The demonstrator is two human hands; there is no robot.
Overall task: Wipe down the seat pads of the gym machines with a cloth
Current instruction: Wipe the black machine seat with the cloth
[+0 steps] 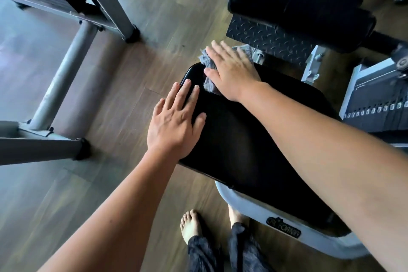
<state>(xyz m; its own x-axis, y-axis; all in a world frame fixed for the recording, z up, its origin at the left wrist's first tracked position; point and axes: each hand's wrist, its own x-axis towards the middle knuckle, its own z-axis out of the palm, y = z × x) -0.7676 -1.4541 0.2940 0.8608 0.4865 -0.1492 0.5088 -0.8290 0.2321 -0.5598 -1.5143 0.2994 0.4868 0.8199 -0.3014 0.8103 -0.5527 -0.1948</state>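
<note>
Now wiping seat pad [249,139]: right hand [231,73] flat on grey cloth [208,66], left hand [176,121] open, bracing. Next, sweeping toward near edge.

Black seat pad [254,139] (glossy) carries a grey cloth [209,73] at its far end.

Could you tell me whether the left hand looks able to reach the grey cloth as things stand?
Probably yes. The left hand lies flat on the black padded seat, close to the crumpled grey cloth, with bare pad between. The right hand presses flat on it, though.
</note>
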